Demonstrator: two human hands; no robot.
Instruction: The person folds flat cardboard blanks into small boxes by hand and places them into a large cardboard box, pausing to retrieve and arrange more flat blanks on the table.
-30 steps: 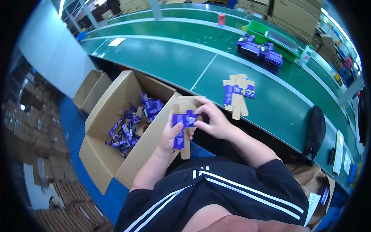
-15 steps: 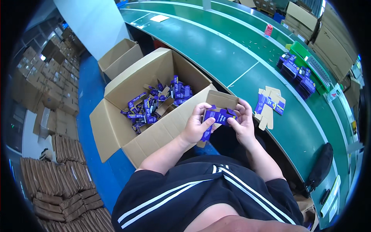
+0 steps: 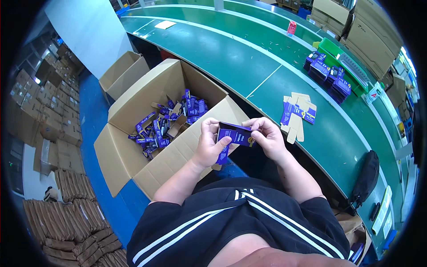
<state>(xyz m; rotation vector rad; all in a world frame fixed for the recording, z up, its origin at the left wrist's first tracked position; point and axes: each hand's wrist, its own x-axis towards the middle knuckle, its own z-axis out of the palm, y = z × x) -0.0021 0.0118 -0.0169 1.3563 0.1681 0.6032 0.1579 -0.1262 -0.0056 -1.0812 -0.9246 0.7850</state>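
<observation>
The purple carton [image 3: 236,135] hides some fingers of the left hand [image 3: 206,149] from us. We find brown bundles [image 3: 66,218] cropped below.

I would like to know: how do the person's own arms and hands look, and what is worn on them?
The left hand and right hand are ungloved. Both forearms are bare, with no watch visible. The short sleeves are black, matching the black top with paired white stripes.
</observation>
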